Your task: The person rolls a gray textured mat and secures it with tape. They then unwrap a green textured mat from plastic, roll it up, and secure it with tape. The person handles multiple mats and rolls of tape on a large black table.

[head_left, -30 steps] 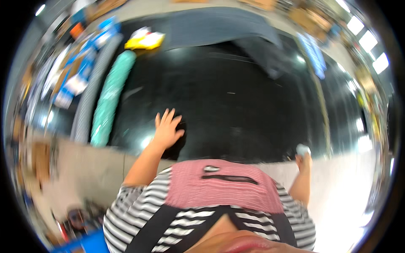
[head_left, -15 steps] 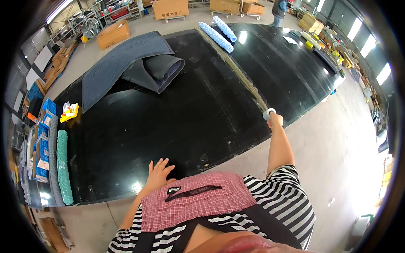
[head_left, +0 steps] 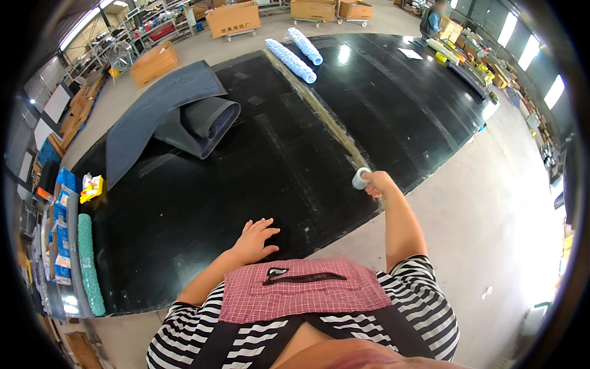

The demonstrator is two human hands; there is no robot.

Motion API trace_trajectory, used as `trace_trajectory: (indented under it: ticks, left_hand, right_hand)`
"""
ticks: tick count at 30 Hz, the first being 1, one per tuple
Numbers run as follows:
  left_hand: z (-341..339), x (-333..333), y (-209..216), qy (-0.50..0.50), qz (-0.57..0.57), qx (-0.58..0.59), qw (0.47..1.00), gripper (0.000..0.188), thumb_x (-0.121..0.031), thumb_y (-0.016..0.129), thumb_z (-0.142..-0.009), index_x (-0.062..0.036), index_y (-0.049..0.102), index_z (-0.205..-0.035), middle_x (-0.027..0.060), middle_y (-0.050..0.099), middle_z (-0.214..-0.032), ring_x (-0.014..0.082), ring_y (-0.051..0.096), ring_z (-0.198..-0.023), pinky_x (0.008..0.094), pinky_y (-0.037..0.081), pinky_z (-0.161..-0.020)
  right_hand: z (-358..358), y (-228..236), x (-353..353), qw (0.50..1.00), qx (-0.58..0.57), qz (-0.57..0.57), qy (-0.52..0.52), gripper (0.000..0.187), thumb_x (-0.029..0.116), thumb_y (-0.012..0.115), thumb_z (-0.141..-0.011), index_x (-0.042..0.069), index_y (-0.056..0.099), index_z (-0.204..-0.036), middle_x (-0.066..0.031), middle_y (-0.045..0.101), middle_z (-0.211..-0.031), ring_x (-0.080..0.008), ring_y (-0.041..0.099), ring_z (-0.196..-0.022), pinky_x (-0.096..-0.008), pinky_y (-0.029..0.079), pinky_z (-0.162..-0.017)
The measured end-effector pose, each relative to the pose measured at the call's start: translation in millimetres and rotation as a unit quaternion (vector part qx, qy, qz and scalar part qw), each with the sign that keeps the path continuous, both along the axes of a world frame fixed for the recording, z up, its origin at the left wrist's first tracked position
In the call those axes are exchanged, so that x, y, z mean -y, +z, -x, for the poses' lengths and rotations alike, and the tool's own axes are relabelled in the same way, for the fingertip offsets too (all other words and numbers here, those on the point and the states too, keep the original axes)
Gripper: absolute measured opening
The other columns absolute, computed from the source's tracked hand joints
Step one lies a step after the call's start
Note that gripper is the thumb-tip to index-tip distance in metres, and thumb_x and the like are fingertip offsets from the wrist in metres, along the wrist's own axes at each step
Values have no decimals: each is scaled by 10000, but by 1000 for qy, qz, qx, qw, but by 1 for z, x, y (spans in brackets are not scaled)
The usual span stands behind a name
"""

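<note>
My right hand (head_left: 377,182) grips a roll of clear packing tape (head_left: 361,178) over the near right part of a large, glossy black table (head_left: 227,203). The roll is at the near end of a long tan strip (head_left: 326,117) that runs across the tabletop. Whether the tape touches the surface I cannot tell. My left hand (head_left: 255,240) lies with fingers spread by the table's near edge, holding nothing. Beyond it, a dark grey mat (head_left: 160,104) is partly folded over, its end curled into a loop.
Two light blue textured rolls (head_left: 291,61) lie near the far edge. At the left end are a green roll (head_left: 90,264), blue boxes (head_left: 62,234) and a yellow tray (head_left: 91,189). Cardboard boxes on dollies (head_left: 233,19) stand behind. Another person (head_left: 432,21) is at the far right.
My right hand and the tape roll have come nearer along the strip. My left hand has shifted right. The view has turned, and the other person stands farther right.
</note>
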State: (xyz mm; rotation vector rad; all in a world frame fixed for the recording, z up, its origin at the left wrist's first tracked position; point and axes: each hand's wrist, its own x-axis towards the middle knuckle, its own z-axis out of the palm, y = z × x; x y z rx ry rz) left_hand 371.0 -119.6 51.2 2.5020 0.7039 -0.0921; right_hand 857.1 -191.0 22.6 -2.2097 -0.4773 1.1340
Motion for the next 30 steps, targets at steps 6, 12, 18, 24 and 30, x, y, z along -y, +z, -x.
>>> trace_trajectory:
  ticks: [6,12,18,24,30]
  left_hand:
    - [-105,-25,-21,29,2,98,995,505,-306,767,-885,-134,640,-1342,190,423,-1584,387,349,-1495,567,251,-1223]
    - [-204,-44,-66,154,-53,216,963,476,-264,803,-836,-122,673,-1271,242,406,-1573,427,375,-1467,578,288,-1195]
    - [-239,-43,-62,189,-119,160,961,500,-337,800,-824,-139,670,-1265,203,432,-1565,398,400,-1455,564,283,-1193]
    - [-244,-49,-57,198,-82,74,974,486,-378,784,-848,-190,668,-1280,153,441,-1568,340,396,-1463,509,263,-1215]
    - [-243,-46,-65,196,-84,14,977,492,-287,724,-867,-256,627,-1349,119,447,-1573,297,385,-1478,491,238,-1231]
  right_hand:
    - [-72,28,-58,961,169,-193,102,379,303,755,-875,-30,717,-1052,-114,729,-788,-202,689,-687,-331,546,-692]
    - [-157,-25,-243,939,158,-261,158,340,176,744,-911,-19,688,-1183,-107,745,-999,-205,691,-881,-353,553,-811]
    - [-208,-28,-433,880,391,-202,177,418,295,767,-847,66,714,-1192,-185,706,-1203,-348,673,-1141,-428,530,-996]
    - [-237,-13,-580,872,411,-146,221,514,392,718,-888,416,620,-1392,-161,245,-1679,-373,405,-1459,-462,388,-1183]
    - [-257,-37,-671,873,392,-150,246,497,505,741,-850,456,660,-1338,-184,46,-1713,-423,383,-1469,-472,367,-1192]
